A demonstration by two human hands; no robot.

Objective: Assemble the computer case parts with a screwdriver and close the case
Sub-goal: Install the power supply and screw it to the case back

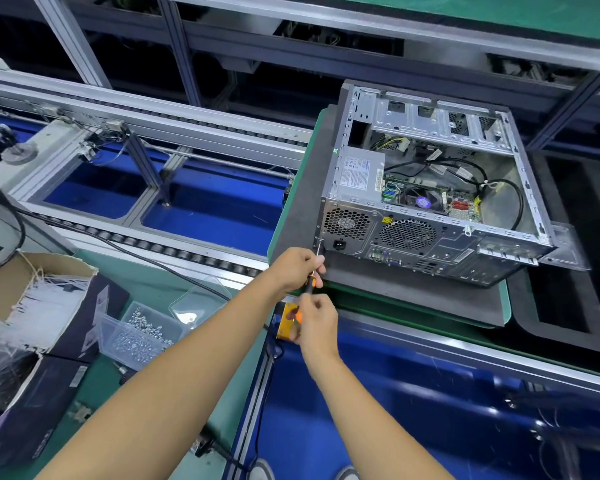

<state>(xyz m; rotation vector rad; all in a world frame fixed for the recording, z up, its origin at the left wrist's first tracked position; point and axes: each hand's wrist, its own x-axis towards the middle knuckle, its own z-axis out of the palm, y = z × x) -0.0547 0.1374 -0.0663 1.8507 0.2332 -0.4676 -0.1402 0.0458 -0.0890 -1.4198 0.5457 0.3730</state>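
Your left hand (297,265) pinched the orange-and-black screwdriver (309,284) shaft, your right hand (314,322) gripped its handle; beyond, the open grey metal computer case (426,192); left, a clear plastic screw box (139,336).

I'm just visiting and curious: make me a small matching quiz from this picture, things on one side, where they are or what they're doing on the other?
Things:
1. screwdriver
2. computer case
3. screw box
4. left hand

Places or states:
A. lying open-sided on a grey mat
B. pinching the screwdriver's shaft
C. tip at the case's rear corner
D. clear, holding silver screws, beside the left arm

Pairs: 1-C, 2-A, 3-D, 4-B
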